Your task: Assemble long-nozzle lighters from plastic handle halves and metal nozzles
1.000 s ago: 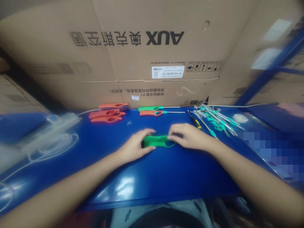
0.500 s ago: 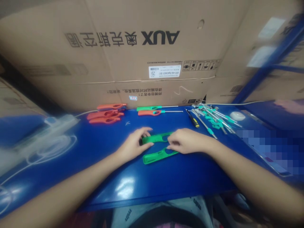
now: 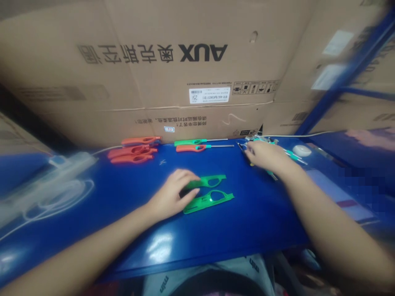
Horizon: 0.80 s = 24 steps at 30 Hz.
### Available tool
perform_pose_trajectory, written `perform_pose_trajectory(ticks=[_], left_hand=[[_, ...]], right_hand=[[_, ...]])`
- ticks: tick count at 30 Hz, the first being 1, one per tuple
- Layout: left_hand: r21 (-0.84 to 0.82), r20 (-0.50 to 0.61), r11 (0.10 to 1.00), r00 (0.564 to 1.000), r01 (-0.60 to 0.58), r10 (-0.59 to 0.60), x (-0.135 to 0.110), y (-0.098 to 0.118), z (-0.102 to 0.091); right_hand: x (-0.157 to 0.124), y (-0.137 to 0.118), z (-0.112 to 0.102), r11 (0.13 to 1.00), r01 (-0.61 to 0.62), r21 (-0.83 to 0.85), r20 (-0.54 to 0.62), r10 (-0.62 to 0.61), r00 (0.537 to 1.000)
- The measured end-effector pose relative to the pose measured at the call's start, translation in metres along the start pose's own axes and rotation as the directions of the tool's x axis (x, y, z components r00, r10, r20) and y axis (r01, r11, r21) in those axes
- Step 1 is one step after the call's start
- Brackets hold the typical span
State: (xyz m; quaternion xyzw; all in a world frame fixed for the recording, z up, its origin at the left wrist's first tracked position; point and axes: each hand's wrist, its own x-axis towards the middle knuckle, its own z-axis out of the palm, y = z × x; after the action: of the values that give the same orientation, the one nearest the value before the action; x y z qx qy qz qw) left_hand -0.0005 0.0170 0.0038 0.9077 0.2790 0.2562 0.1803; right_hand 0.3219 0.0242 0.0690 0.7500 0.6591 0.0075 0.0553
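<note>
Seen from the head, two green plastic shells, a back shell (image 3: 207,181) and a front shell (image 3: 202,202), lie side by side and slightly apart on a blue table (image 3: 148,226). The left hand (image 3: 173,191) is curled round the left end of the back shell, gripping it between fingers and thumb, with the thumb just beside the front shell. The right hand (image 3: 265,157) reaches over a pile of metal rods with teal fittings (image 3: 292,156), next to a screwdriver (image 3: 246,155); its fingertips are bent and partly hidden, so whether they hold anything cannot be told. The shells look light, thin-walled and stiff (a little slick too, judging by the sheen), and their thin loops would probably be the weakest part. The solid body, held by its long edges, seems the best place to take hold. Farther back lie orange shells (image 3: 132,158) in a loose heap, then a green lighter (image 3: 184,143) and an orange lighter (image 3: 191,148), each with its rod fitted. Behind them stands a large carton (image 3: 138,90), its print upside down; whatever it may contain is hidden.
</note>
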Motion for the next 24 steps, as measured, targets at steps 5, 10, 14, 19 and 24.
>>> perform_pose_trajectory(ticks=[5, 10, 14, 19, 24], left_hand=[[0.004, 0.147, 0.998, 0.987, -0.065, 0.063, -0.003, 0.012, 0.000], [0.028, 0.179, 0.998, 0.982, -0.059, 0.053, -0.002, 0.008, -0.003], [0.034, 0.162, 0.999, 0.986, -0.034, 0.028, -0.001, -0.002, -0.007], [0.073, 0.174, 0.997, 0.985, 0.004, -0.016, 0.000, -0.013, -0.018], [0.104, 0.151, 0.993, 0.986, 0.053, -0.068, 0.001, -0.018, -0.028]], right_hand=[[0.017, 0.033, 0.009, 0.987, -0.155, -0.036, 0.203, 0.159, 0.966], [0.019, 0.035, 0.011, 0.978, -0.206, -0.013, 0.183, 0.205, 0.961], [0.021, 0.032, 0.008, 0.971, -0.215, 0.100, 0.045, 0.212, 0.976], [0.017, 0.018, 0.008, 0.958, -0.007, 0.287, -0.111, 0.040, 0.993], [-0.005, -0.011, 0.003, 0.791, 0.317, 0.524, -0.186, -0.257, 0.948]])
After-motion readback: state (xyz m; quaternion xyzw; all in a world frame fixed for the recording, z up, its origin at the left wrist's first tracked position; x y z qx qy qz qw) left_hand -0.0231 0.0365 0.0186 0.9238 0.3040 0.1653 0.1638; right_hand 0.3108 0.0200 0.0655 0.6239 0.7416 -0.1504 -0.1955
